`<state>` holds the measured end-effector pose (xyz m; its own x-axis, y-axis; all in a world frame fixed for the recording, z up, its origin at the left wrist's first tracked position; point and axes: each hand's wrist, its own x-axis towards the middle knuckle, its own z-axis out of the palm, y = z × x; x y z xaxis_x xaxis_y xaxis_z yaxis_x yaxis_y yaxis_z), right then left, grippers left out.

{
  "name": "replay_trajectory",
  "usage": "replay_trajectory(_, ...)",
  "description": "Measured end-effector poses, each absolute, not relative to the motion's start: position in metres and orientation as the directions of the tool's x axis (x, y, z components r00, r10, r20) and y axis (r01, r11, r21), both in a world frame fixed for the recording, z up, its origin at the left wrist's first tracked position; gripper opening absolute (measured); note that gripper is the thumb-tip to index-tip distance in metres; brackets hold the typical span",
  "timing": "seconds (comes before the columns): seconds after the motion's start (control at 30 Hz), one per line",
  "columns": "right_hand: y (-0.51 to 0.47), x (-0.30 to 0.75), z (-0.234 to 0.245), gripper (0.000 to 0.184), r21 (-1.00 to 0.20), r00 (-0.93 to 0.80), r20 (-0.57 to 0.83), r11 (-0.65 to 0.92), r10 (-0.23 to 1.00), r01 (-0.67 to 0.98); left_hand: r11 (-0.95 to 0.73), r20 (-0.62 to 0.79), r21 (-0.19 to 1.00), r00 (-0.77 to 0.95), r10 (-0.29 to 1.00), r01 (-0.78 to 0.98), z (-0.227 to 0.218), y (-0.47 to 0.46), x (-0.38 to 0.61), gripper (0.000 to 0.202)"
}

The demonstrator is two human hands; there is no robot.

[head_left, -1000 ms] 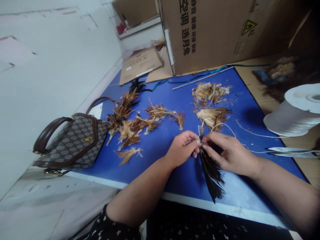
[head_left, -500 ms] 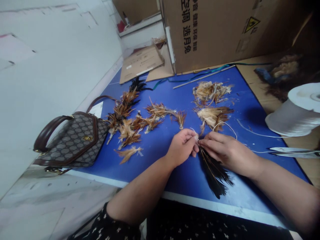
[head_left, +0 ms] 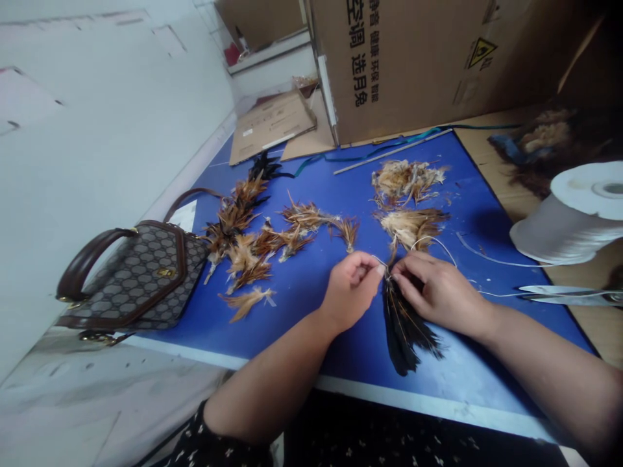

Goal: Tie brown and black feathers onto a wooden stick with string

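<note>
My left hand (head_left: 354, 288) is closed in a pinch on the end of a thin white string (head_left: 376, 259). Close beside it, my right hand (head_left: 435, 288) has its fingers pinched at the bound top of a bunch of black feathers (head_left: 402, 331); whether they grip the string, the quills or both is hidden. The black feathers fan out downward over the table's front part. A loop of string arcs above my right hand. Just beyond lies a pile of tan feathers (head_left: 411, 225), with a fluffier pale pile (head_left: 406, 180) behind it.
On the left, several brown feather bunches (head_left: 248, 253) trail toward a patterned handbag (head_left: 156, 272). Scissors (head_left: 564, 295) and a large string spool (head_left: 559, 227) are at the right. A big cardboard box (head_left: 413, 71) stands at the back of the blue table (head_left: 311, 337).
My hands have moved slightly apart at the quill ends. The black feathers have swung a little to the left and hang more steeply. The whole view has shifted slightly.
</note>
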<state>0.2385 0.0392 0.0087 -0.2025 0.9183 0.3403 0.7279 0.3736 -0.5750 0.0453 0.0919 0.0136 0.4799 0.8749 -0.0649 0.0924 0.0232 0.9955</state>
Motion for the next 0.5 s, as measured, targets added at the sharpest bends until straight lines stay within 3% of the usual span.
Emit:
replay_trajectory(0.13,0.041,0.24,0.009,0.011,-0.651,-0.151,0.311,0.326,0.938,0.686,-0.353,0.178,0.907,0.55,0.816,0.231,0.011,0.088,0.042,0.01)
replay_trajectory(0.2,0.042,0.24,0.011,0.012,-0.674,-0.137,0.304,0.315,0.943,0.669,-0.452,0.232,0.849,0.575,0.784,0.274,0.007,0.088,0.043,0.007)
replay_trajectory(0.5,0.041,0.237,0.019,0.017,-0.697,-0.119,0.295,0.299,0.948,0.652,-0.523,0.283,0.789,0.563,0.776,0.324,-0.002,0.092,0.047,0.009)
